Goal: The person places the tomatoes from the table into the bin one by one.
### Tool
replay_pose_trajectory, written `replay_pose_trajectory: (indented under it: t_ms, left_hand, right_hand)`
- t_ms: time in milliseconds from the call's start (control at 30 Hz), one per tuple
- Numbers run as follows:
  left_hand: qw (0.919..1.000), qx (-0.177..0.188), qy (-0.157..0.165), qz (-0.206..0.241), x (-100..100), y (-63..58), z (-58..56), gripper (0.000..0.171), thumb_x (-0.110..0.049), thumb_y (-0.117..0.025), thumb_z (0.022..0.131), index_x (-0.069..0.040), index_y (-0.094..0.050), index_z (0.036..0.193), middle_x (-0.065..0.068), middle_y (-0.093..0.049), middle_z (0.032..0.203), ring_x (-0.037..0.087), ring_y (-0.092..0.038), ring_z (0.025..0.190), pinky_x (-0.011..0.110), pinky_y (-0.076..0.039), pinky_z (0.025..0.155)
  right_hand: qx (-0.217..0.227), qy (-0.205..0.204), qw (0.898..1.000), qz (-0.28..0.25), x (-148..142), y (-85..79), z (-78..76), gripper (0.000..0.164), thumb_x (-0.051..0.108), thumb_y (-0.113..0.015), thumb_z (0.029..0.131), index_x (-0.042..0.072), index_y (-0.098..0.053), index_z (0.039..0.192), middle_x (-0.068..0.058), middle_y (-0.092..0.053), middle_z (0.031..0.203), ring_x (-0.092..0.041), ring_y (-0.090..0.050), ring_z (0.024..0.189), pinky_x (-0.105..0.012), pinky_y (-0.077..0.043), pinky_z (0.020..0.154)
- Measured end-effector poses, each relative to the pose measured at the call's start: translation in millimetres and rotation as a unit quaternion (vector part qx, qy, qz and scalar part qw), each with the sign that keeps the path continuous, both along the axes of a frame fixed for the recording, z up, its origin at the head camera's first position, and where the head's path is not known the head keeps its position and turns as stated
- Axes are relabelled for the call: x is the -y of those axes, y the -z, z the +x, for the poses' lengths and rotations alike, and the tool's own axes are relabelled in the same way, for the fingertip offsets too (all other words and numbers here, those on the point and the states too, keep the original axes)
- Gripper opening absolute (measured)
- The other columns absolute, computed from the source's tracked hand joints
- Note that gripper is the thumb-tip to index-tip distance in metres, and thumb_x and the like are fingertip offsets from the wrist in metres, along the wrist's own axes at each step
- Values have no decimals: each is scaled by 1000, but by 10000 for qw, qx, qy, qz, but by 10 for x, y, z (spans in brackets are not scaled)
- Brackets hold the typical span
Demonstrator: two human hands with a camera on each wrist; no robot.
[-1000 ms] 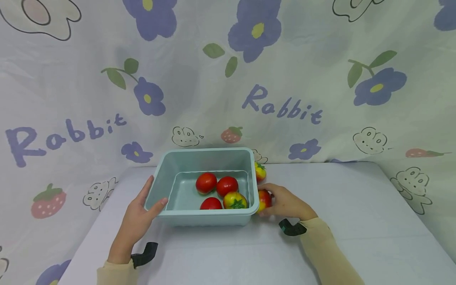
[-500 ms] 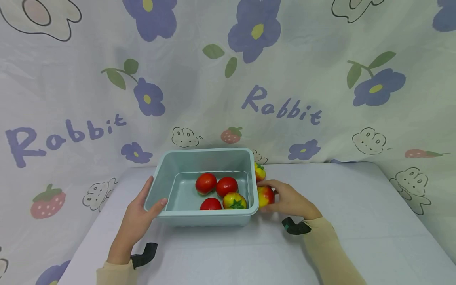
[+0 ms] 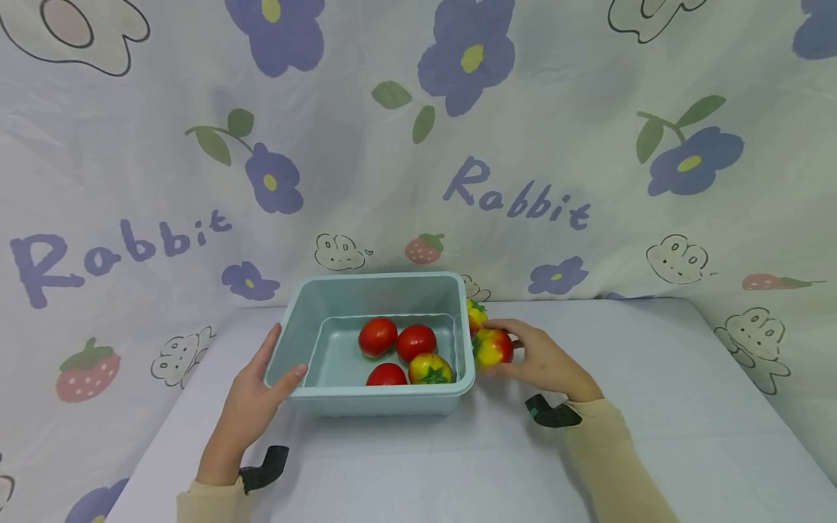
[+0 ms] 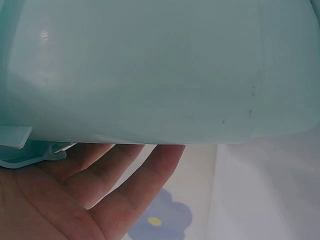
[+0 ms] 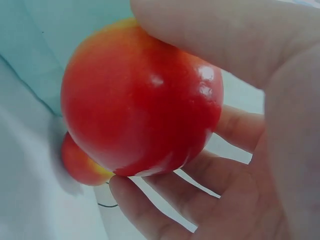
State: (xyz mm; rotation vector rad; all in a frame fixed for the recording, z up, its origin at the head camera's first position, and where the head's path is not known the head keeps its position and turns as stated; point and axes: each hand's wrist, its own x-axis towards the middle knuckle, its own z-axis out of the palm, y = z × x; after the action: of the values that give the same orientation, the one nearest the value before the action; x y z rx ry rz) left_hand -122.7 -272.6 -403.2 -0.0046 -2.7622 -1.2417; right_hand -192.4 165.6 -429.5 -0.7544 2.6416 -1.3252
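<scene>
My left hand (image 3: 248,403) holds the left side of a pale blue plastic bin (image 3: 386,391), thumb over its rim. In the left wrist view, fingers (image 4: 145,185) touch the bin's outer wall (image 4: 150,70). Just off the bin's right wall, my right hand (image 3: 546,361) grips a red-and-yellow tomato (image 3: 493,349) between thumb and fingers. That tomato (image 5: 142,100) fills much of the right wrist view. Behind it, another red-and-yellow tomato (image 3: 476,315) stands beside the bin, partly hidden by the bin wall. Inside the bin lie several tomatoes: red ones (image 3: 378,337) and a yellow-green one (image 3: 430,369).
The bin stands on a white-covered table (image 3: 654,392). At the table's back hangs a printed cloth (image 3: 366,181) with flowers and rabbits. Black wrist mounts (image 3: 552,412) sit at both sleeves.
My right hand has moved right and slightly up and away from me, bringing the gripped tomato out from against the bin wall. The left hand and bin have stayed put.
</scene>
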Motion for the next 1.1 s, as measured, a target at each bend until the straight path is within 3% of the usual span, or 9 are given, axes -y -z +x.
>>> replay_pose_trajectory:
  t_ms: [300, 667, 1100]
  left_hand:
    - [10000, 8, -6, -64, 4, -1, -4, 86, -39, -63, 99, -18, -11, 163, 21, -22, 164, 52, -23, 145, 76, -27, 104]
    - [10000, 15, -6, -48, 2, -4, 1, 86, -40, -63, 99, -17, -11, 163, 22, -21, 164, 52, -23, 146, 76, -27, 104]
    - [10000, 21, 28, -26, 7, 3, 1, 86, -39, -63, 99, -18, -10, 163, 21, -20, 164, 52, -22, 146, 76, -27, 104]
  right_hand:
    - [-204, 225, 9995, -38, -26, -101, 39, 69, 30, -84, 84, 10, -54, 143, -6, -56, 142, -24, -56, 119, -45, -52, 97]
    - [-616, 767, 9944, -391, -40, -133, 37, 71, 34, -84, 83, 15, -53, 144, -5, -55, 143, -25, -56, 121, -49, -52, 98]
    - [-770, 944, 9903, -674, -20, -167, 64, 68, 30, -81, 87, 16, -51, 146, -5, -53, 145, -25, -53, 127, -50, -50, 101]
